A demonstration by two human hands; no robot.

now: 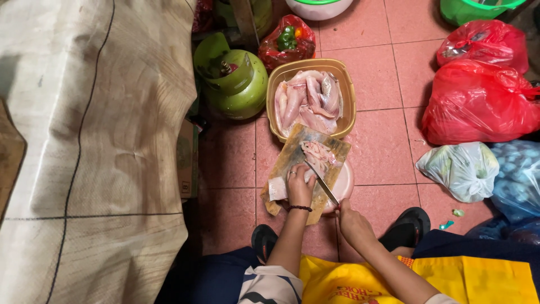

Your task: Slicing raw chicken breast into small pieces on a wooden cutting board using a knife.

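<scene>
A wooden cutting board [292, 152] lies on the pink tiled floor over a pink round basin [344, 183]. A split raw fish [319, 155] lies on the board's far end. My left hand [300, 186] presses down on a pale piece of fish [277, 188] at the board's near end. My right hand [352, 220] grips the handle of a knife [322, 183], whose blade points up toward the fish. Just beyond the board stands a tan plastic tub [349, 90] full of cleaned fish pieces [308, 101].
A green gas cylinder [235, 79] stands left of the tub. A large cloth-covered mass [95, 152] fills the left side. Red plastic bags [478, 101], a whitish bag [461, 169] and a blue bag [520, 174] sit at the right. My black sandals [408, 225] rest by the board.
</scene>
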